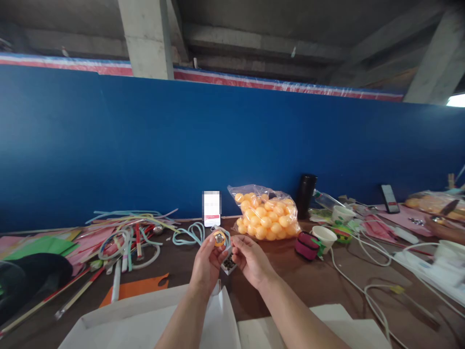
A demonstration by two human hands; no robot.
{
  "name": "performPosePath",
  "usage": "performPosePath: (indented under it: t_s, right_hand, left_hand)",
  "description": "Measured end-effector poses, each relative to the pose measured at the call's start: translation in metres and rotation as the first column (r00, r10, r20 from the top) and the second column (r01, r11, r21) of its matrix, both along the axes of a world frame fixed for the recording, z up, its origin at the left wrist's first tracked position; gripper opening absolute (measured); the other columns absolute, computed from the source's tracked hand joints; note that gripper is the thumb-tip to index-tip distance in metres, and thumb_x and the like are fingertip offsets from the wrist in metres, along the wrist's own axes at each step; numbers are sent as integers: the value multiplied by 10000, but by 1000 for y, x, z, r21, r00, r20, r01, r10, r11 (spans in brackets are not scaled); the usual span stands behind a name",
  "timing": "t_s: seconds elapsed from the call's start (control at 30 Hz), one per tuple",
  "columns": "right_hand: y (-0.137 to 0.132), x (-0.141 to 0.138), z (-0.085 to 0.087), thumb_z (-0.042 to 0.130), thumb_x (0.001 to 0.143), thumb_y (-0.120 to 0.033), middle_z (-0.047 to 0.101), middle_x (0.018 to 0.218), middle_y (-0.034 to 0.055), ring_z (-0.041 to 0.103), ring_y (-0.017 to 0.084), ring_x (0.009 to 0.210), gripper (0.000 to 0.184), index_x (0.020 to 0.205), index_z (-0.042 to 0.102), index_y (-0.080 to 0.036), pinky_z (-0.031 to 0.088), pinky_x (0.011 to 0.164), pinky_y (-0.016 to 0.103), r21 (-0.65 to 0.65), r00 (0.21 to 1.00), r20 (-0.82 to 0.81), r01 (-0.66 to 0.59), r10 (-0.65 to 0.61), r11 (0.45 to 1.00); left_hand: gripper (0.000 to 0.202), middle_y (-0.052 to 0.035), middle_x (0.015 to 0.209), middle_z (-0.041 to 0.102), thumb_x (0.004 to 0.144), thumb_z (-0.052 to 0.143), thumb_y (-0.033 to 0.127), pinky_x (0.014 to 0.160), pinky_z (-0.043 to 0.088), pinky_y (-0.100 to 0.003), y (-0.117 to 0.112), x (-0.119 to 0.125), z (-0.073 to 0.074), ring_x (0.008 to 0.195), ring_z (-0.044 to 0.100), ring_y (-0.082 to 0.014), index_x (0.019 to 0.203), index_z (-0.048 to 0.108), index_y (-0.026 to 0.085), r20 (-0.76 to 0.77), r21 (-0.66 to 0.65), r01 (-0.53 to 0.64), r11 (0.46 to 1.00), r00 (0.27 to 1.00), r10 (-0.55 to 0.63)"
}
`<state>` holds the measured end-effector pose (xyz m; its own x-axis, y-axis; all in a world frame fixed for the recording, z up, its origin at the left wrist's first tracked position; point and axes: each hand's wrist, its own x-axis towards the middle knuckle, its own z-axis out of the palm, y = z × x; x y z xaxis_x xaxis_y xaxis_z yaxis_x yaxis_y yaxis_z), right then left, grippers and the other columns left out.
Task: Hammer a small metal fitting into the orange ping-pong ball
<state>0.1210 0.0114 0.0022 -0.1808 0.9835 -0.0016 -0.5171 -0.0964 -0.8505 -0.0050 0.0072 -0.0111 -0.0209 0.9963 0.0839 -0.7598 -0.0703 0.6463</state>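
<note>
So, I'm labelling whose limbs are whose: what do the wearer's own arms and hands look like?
The left hand and right hand are ungloved. The left forearm and right forearm are bare to the picture's edge, with no sleeve, watch or bracelet visible.

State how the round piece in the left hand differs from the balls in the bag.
The round piece shows a shiny silver middle with orange around it; the balls look plain orange. The round piece is held singly in the left hand; the balls lie heaped together in the clear bag. Both are rounded and show orange.
</note>
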Motion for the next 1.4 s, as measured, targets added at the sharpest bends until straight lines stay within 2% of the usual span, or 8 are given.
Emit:
performPosePath:
  t_s: [0.27,0.37,0.57,0.73,0.9,1.23,1.4]
  right_hand:
    - [-2,0,4,848,617,-291,651,733,-24,553,28,534,290,769,640,-157,495,481,91,-12,993,-118,-31,29,999]
    - [-2,-1,5,844,628,-307,639,703,-26,546,30,524,294,747,624,-153,490,466,92,-10,992,-126,-25,23,1000]
    - [-4,-1,6,843,627,-327,609,620,-40,522,29,486,292,695,628,-141,464,428,89,-30,995,-104,-10,7,1000]
    - [-6,-1,8,835,640,-323,604,602,-29,542,35,507,271,727,674,-124,489,469,95,-35,996,-74,-51,48,998]
    - [-7,-1,9,843,623,-280,649,657,-2,566,60,539,298,842,706,-132,490,447,117,-18,997,-26,-71,70,997]
    - [-8,-3,4,818,658,-279,706,740,37,550,58,527,283,874,706,-134,452,419,122,27,998,40,-49,48,998]
    - [-5,-1,2,824,648,-280,643,590,-16,512,50,480,263,835,695,-149,423,402,117,30,1000,21,-20,20,999]
  left_hand:
    - [315,-86,941,683,789,677,303,673,550,-247,1,0,-1,767,653,-146,1061,645,146,-3,27,23,999,1000,-23]
    - [306,-85,953,679,815,648,297,684,547,-247,1,-1,-1,775,651,-145,1082,636,149,-17,37,43,998,999,-42]
    - [331,-86,965,679,819,642,301,698,545,-260,-1,-1,-2,781,649,-149,1115,627,152,-29,48,56,997,998,-55]
    - [336,-87,952,678,816,643,299,703,543,-262,-1,-1,0,769,643,-146,1113,624,145,-29,63,63,996,998,-62]
    - [306,-67,893,672,817,640,273,659,532,-243,-2,-1,3,721,627,-130,1094,621,145,-9,53,78,996,997,-78]
    - [245,-38,786,633,838,620,329,588,508,-232,-2,0,1,645,597,-118,995,614,140,-47,51,106,993,994,-103]
    - [238,-45,814,644,834,633,316,552,502,-194,-3,0,1,660,602,-106,988,615,135,-48,14,79,997,996,-78]
